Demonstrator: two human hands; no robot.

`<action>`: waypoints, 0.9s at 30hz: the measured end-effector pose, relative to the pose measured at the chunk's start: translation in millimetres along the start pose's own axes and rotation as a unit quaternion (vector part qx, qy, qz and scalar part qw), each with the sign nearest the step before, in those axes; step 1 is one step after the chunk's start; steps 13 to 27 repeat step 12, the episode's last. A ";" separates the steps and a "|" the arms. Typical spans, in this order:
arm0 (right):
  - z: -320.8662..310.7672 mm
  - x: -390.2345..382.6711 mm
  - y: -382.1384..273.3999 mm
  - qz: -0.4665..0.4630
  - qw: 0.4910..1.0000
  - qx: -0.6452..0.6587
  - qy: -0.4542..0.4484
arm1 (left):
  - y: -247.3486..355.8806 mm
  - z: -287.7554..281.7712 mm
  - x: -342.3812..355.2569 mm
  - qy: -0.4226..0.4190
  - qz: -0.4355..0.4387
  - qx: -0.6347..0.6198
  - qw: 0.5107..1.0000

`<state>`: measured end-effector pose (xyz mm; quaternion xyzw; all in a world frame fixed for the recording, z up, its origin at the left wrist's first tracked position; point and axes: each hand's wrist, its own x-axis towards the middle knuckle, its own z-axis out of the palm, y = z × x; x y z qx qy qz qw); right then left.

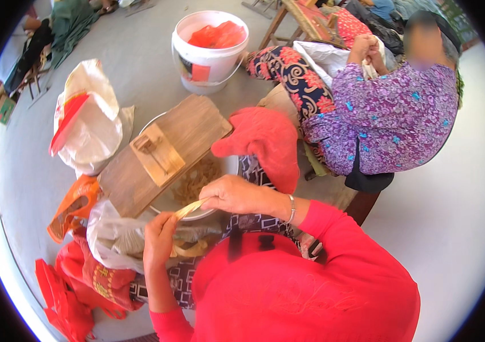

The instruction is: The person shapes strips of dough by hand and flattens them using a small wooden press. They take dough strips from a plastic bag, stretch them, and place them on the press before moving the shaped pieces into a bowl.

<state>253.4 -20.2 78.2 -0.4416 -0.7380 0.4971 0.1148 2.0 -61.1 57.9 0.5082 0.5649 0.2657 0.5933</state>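
A flat pale yellow strip, like dried husk or straw, stretches between my two hands. My left hand pinches its lower end, and my right hand is closed on the upper end. Just beyond them stands a white basin holding tan curled pieces. Across the basin lies a brown wooden board, with a smaller wooden block on top that carries a little wooden part and a thin rod. Below my hands, more pale strips lie on my lap beside a translucent plastic bag.
A white bucket with red plastic inside stands at the far side. A white woven sack and an orange bag are at left, red bags nearer. A person in a purple flowered top sits at right.
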 end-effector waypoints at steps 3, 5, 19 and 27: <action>12.7 -0.3 -5.8 -0.053 0.966 0.205 0.149 | 7.4 -0.9 -7.1 0.004 -0.021 -0.046 0.999; 8.8 6.0 0.6 -0.037 0.974 0.145 0.169 | 17.6 -2.0 -15.2 0.000 -0.047 -0.089 0.995; 4.2 -13.8 -27.5 -0.215 0.971 -0.055 0.093 | 131.3 -10.3 -60.6 0.120 0.177 0.096 0.972; 4.2 -13.8 -27.5 -0.215 0.971 -0.055 0.093 | 131.3 -10.3 -60.6 0.120 0.177 0.096 0.972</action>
